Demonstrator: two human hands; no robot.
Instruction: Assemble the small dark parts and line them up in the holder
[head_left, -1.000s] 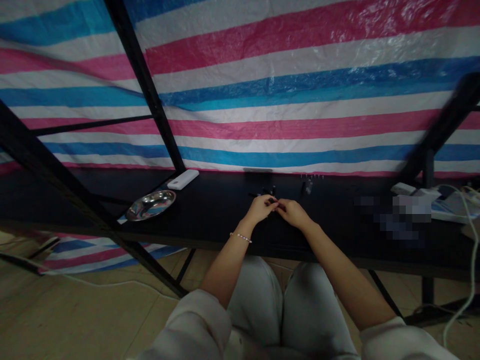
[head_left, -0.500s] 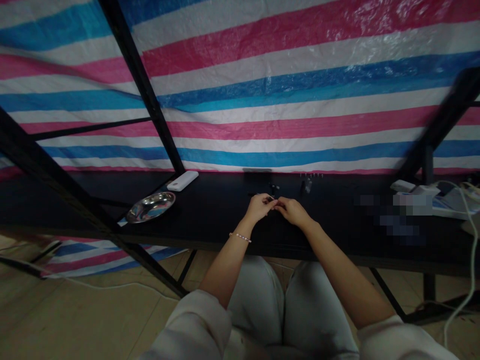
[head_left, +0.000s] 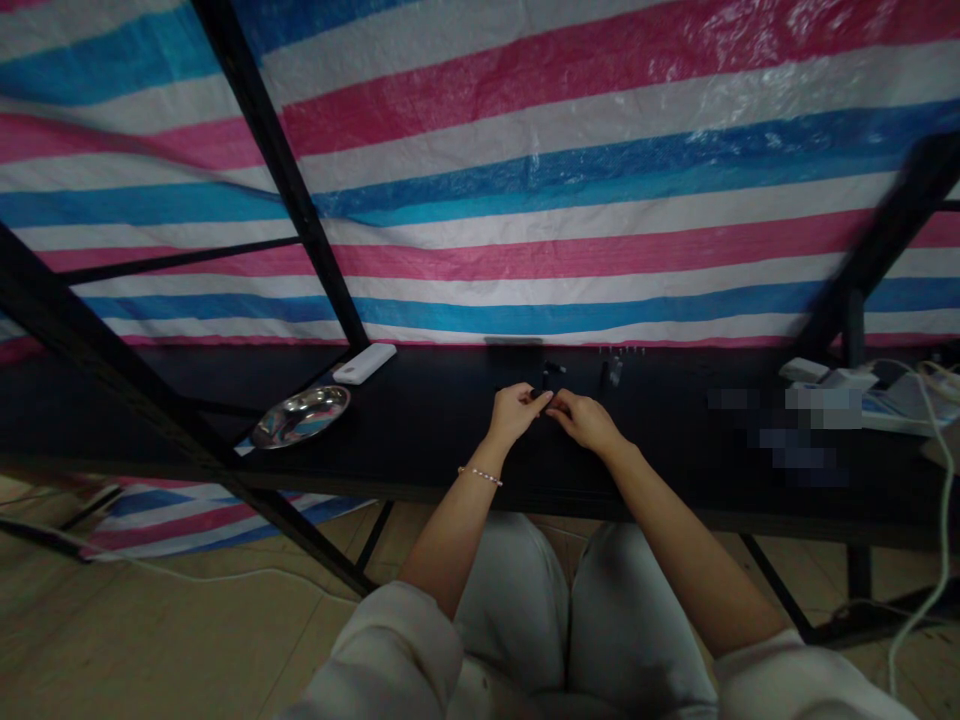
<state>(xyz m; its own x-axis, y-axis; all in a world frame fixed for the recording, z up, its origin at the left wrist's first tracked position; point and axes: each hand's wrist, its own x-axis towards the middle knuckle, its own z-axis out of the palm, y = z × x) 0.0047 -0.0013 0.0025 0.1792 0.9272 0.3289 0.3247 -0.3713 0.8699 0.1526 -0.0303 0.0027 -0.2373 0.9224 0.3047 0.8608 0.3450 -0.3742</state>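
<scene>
My left hand (head_left: 517,412) and my right hand (head_left: 583,418) meet fingertip to fingertip above the black table (head_left: 420,440). Both are closed in a pinch. A small dark piece shows at the left fingers, too small to name. Just beyond the hands lie small black parts (head_left: 553,369) on the tabletop. Further right stand a short black cylinder (head_left: 604,373) and a clear small piece (head_left: 616,371). Behind these, several tiny light pieces (head_left: 622,350) sit in a row near the table's back edge.
On the left are a shiny metal dish (head_left: 300,416) and a white oblong box (head_left: 365,363). To the right, a white power strip (head_left: 892,412) has a cable (head_left: 946,500) hanging past the front edge. Black frame posts (head_left: 289,180) rise before a striped sheet (head_left: 570,200).
The left fingers have turned slightly, with the thumb now stretched toward the right hand. A thin light piece seen at the left fingertips no longer shows.
</scene>
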